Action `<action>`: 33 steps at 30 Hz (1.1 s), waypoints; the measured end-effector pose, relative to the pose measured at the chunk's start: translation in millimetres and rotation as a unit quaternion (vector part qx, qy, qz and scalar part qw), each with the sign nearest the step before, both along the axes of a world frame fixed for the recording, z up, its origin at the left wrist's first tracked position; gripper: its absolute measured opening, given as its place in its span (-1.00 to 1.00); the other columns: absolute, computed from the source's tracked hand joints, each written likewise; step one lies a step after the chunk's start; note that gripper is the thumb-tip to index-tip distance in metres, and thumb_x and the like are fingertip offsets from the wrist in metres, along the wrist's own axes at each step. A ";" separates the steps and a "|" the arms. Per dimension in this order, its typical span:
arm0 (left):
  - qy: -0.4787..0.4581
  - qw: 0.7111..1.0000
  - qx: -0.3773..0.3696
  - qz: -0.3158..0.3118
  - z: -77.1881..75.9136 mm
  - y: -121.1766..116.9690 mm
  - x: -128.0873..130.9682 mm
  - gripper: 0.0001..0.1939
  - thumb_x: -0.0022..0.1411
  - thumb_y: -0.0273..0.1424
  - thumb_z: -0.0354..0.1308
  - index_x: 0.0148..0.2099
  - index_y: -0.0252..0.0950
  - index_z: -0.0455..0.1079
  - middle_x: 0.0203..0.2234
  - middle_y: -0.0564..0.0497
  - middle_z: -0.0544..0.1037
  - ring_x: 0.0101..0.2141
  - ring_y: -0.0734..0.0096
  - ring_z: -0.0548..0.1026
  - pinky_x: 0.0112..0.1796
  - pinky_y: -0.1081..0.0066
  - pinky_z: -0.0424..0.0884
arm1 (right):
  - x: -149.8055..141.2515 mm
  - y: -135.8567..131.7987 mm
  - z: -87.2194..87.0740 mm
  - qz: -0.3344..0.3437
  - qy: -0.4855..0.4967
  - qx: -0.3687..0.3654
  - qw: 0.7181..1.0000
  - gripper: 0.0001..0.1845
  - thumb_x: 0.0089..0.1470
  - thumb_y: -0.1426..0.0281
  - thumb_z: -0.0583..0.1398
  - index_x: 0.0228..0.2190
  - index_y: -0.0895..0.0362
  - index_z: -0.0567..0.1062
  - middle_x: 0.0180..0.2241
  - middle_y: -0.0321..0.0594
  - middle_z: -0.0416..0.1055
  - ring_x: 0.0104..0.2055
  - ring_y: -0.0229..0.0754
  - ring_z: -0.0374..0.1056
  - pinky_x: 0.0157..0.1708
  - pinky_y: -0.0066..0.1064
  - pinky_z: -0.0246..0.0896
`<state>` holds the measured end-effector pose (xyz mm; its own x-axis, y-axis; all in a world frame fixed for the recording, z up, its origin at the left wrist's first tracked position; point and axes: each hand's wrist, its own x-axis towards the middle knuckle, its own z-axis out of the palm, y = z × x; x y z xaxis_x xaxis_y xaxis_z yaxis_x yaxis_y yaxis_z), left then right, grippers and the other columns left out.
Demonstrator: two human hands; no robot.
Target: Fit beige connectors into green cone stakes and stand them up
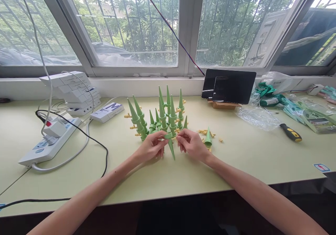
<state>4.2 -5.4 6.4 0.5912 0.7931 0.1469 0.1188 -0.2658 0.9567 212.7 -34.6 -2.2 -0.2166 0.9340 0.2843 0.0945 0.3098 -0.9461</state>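
My left hand [150, 146] pinches a green plant watering spike [171, 149] by its collar, with the tip pointing down. Close to the collar's right side, my right hand [193, 145] has its fingertips pressed together; whatever they hold is too small to make out. Just behind both hands stands a cluster of green spikes [162, 117], tips up, several with yellow valves [127, 115] sticking out sideways. Beyond my right hand, a single green spike [208, 139] stands tip up beside a scatter of small yellow pieces [204, 132].
A white power strip [47, 151] with cables lies at left, near stacked white boxes [75, 91] and a single white box [108, 112]. Two dark-screened devices [231, 86] lean at the back right. A screwdriver [291, 132] and plastic bags [258, 117] lie at right.
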 end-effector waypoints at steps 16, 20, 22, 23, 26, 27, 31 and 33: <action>0.000 0.999 0.020 0.035 -6.5 3.0 -0.5 -0.73 0.26 -0.22 0.19 -0.32 -0.34 0.37 -0.73 0.18 0.34 -0.76 0.61 0.31 -0.70 0.59 0.25 | -1.2 -2.0 -2.1 0.006 -0.039 0.010 0.999 -0.68 0.21 0.13 0.13 -0.43 0.11 0.34 -0.55 -0.33 0.35 -0.60 -0.31 0.28 -0.56 -0.44 0.23; 0.006 0.999 0.023 0.040 -7.6 2.6 -0.4 -0.74 0.26 -0.22 0.19 -0.28 -0.35 0.37 -0.71 0.17 0.37 -0.76 0.61 0.31 -0.70 0.59 0.27 | -0.9 -1.9 -2.7 0.012 -0.045 0.005 0.999 -0.71 0.22 0.16 0.13 -0.42 0.11 0.34 -0.58 -0.36 0.31 -0.61 -0.30 0.27 -0.57 -0.44 0.23; 0.004 0.999 0.023 0.040 -8.8 2.9 -0.8 -0.75 0.26 -0.23 0.19 -0.27 -0.35 0.37 -0.71 0.17 0.36 -0.76 0.61 0.31 -0.69 0.58 0.29 | -0.7 -1.8 -3.1 0.013 -0.050 0.002 0.999 -0.72 0.23 0.18 0.12 -0.42 0.11 0.33 -0.60 -0.37 0.30 -0.62 -0.30 0.26 -0.57 -0.44 0.22; 0.003 0.999 0.023 0.039 -9.4 3.1 -1.0 -0.75 0.26 -0.24 0.20 -0.27 -0.35 0.37 -0.71 0.18 0.36 -0.76 0.61 0.31 -0.69 0.58 0.30 | -0.7 -1.7 -3.4 0.014 -0.054 0.000 0.998 -0.73 0.23 0.20 0.11 -0.43 0.10 0.33 -0.62 -0.38 0.29 -0.63 -0.30 0.25 -0.57 -0.44 0.21; -0.003 0.999 0.029 0.035 -11.5 3.9 -1.7 -0.77 0.26 -0.26 0.19 -0.28 -0.36 0.39 -0.70 0.18 0.36 -0.76 0.63 0.31 -0.70 0.60 0.29 | -0.4 -1.5 -4.2 0.018 -0.071 -0.005 0.997 -0.73 0.24 0.22 0.10 -0.44 0.09 0.32 -0.66 -0.40 0.28 -0.66 -0.30 0.22 -0.58 -0.44 0.18; -0.003 0.999 0.030 0.035 -12.2 4.1 -1.9 -0.77 0.26 -0.26 0.19 -0.28 -0.36 0.39 -0.70 0.17 0.35 -0.76 0.63 0.31 -0.70 0.60 0.28 | -0.4 -1.5 -4.5 0.019 -0.078 -0.007 0.997 -0.73 0.25 0.22 0.09 -0.45 0.09 0.31 -0.67 -0.40 0.27 -0.67 -0.30 0.22 -0.58 -0.44 0.17; 0.001 0.999 0.036 0.033 -14.3 4.8 -2.9 -0.78 0.27 -0.27 0.18 -0.26 -0.36 0.41 -0.71 0.18 0.34 -0.76 0.63 0.32 -0.70 0.61 0.27 | -0.4 -1.3 -4.8 0.031 -0.098 -0.014 0.995 -0.70 0.27 0.23 0.06 -0.48 0.09 0.26 -0.68 -0.40 0.26 -0.67 -0.29 0.23 -0.56 -0.44 0.17; 0.002 0.999 0.034 0.031 -14.7 4.9 -3.3 -0.78 0.28 -0.27 0.18 -0.25 -0.36 0.42 -0.69 0.17 0.35 -0.75 0.63 0.33 -0.71 0.61 0.27 | -0.7 -1.4 -4.7 0.038 -0.107 -0.019 0.993 -0.67 0.28 0.23 0.04 -0.50 0.09 0.24 -0.68 -0.40 0.25 -0.67 -0.30 0.23 -0.56 -0.45 0.16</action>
<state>1.0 -0.5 -8.4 0.5426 0.8161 0.1987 0.1409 -0.3216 0.9363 212.0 -36.0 -6.9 -0.3383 0.9218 0.1892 0.2718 0.2882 -0.9182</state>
